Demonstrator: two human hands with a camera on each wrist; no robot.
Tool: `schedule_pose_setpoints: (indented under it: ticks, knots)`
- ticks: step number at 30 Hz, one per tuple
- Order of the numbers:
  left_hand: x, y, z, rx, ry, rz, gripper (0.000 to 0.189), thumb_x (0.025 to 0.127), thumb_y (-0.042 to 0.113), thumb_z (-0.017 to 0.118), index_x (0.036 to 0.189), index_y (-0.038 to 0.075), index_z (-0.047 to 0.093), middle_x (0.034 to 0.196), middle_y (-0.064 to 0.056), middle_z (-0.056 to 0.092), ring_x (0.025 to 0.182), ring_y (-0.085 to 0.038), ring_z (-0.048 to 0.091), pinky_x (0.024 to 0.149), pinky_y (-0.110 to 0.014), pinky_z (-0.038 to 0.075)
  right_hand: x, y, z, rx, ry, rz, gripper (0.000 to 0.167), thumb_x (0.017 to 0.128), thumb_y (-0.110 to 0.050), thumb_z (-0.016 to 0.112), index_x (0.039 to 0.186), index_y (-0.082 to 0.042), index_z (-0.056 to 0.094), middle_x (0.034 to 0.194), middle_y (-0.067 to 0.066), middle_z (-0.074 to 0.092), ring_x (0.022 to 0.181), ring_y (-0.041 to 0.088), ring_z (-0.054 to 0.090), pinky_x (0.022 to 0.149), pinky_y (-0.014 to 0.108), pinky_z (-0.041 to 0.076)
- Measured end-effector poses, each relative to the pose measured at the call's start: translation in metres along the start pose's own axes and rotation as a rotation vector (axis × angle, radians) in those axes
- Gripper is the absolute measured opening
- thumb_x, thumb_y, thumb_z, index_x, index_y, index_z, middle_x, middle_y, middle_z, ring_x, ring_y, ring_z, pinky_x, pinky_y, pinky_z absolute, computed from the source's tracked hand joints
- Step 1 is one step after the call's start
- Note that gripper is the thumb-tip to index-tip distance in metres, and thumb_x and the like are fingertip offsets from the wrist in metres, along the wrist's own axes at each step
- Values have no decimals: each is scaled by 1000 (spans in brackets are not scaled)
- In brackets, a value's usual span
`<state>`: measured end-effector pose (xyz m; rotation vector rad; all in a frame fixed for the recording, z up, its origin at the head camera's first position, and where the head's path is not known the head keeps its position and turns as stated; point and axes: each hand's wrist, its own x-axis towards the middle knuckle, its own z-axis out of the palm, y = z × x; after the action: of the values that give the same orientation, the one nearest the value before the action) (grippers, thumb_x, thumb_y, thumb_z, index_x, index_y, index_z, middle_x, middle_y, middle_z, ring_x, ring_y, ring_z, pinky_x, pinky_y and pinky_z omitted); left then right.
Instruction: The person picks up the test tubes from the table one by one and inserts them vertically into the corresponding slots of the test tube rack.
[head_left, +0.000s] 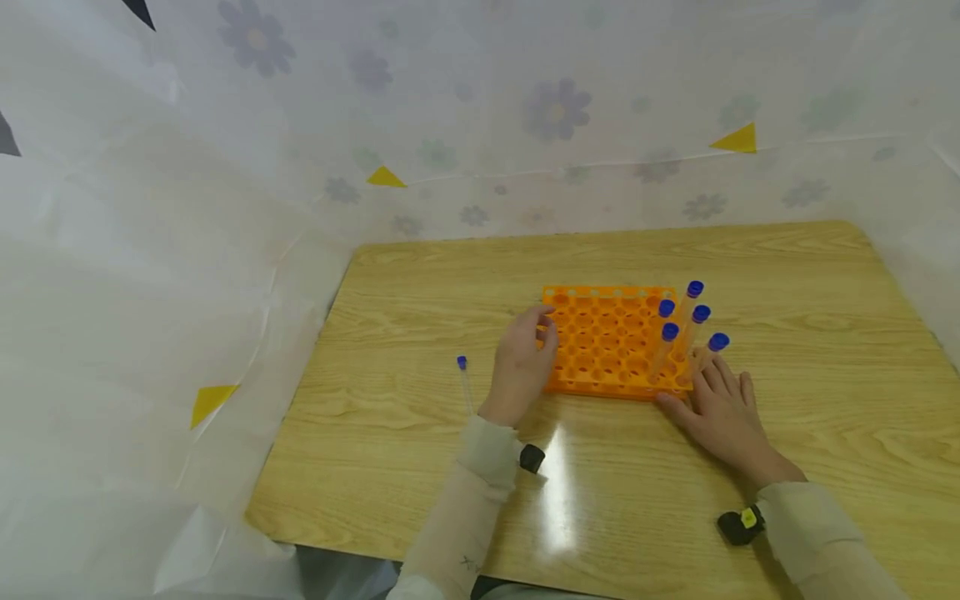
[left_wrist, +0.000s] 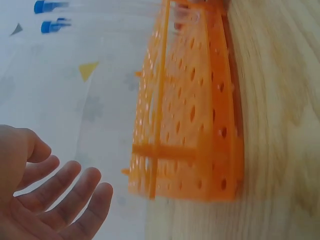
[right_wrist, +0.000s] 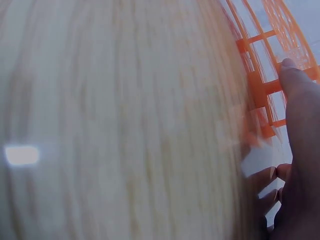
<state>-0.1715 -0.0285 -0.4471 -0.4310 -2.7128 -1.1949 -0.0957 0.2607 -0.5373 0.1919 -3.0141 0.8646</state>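
Observation:
An orange test tube rack stands on the wooden table, its top full of round holes. Several blue-capped test tubes stand upright at its right end, some leaning slightly. At the rack's left end, my left hand hovers with loosely bent fingers, holding nothing; the left wrist view shows it apart from the rack. My right hand lies at the right end, fingers spread, thumb touching the front corner. In the right wrist view, the thumb meets the orange frame.
Left of my left forearm, a thin blue-capped tube lies on the table. A pale flowered sheet hangs along the back and left, marked with yellow triangles.

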Motion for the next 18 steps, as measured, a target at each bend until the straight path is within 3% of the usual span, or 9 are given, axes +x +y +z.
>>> schedule_pose_setpoints:
  ticks: [4, 11, 18]
  knots:
    - [-5, -15, -9, 4, 18, -58, 30, 103, 21, 50, 130, 15, 60, 110, -1, 66, 90, -13, 65, 66, -23, 53, 0, 0, 1, 1, -2, 1, 80, 101, -51, 49, 157, -2, 19, 164, 25, 7, 152, 44, -2, 112, 72, -15]
    - [-13, -39, -20, 101, 67, -128, 30, 100, 19, 53, 129, 16, 61, 109, -2, 68, 87, -15, 67, 66, -26, 55, 1, -1, 1, -1, -8, 3, 81, 101, -51, 49, 157, -2, 18, 164, 26, 8, 152, 44, -2, 112, 72, -14]
    - [-22, -56, -31, 230, 69, -271, 35, 97, 19, 56, 131, 16, 60, 117, -8, 65, 89, -23, 66, 64, -35, 54, 0, -1, 0, -4, -15, 11, 82, 101, -51, 48, 157, 0, 17, 164, 26, 5, 152, 43, -6, 112, 71, -17]
